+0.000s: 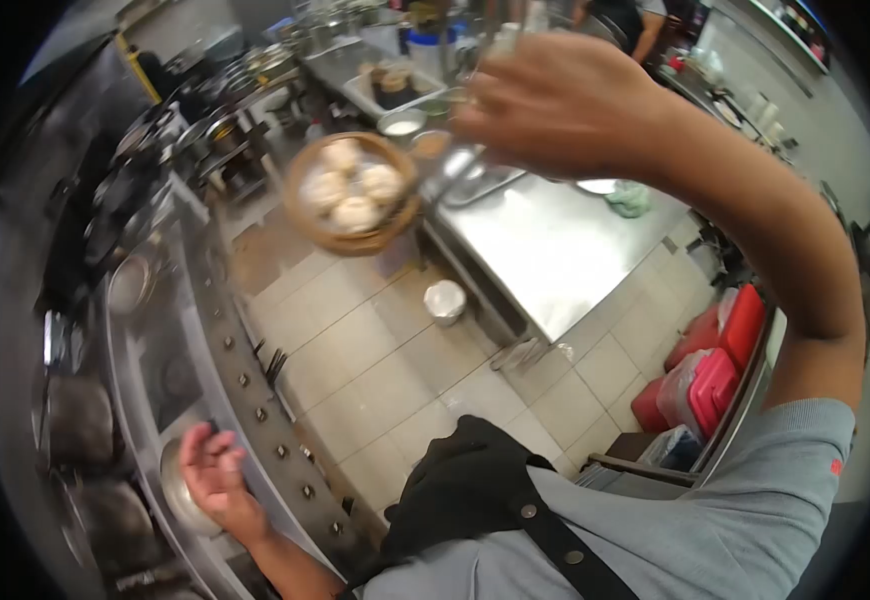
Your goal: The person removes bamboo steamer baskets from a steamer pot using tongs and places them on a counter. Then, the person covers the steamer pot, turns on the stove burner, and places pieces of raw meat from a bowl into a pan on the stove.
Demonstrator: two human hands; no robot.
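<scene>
A round bamboo steamer basket (296, 215) with several pale dumplings (357, 213) hangs in the air over the aisle. My right hand (530, 105) is raised at the top, its fingers closed on metal tongs (463, 188) that reach down to the basket's right side. The exact grip on the basket is blurred. Over the stove at the lower left is my left hand (217, 475), palm up, fingers apart, holding nothing. Beneath it lies a round metal lid or pot (177, 490), partly hidden by the hand.
A steel worktable (565, 245) with bowls and a green cloth (629, 199) stands ahead. The stove's knob panel (260, 415) runs along the left. A silver container (445, 301) is on the tiled floor, red bins (705, 385) at the right. Another person (647, 30) stands far back.
</scene>
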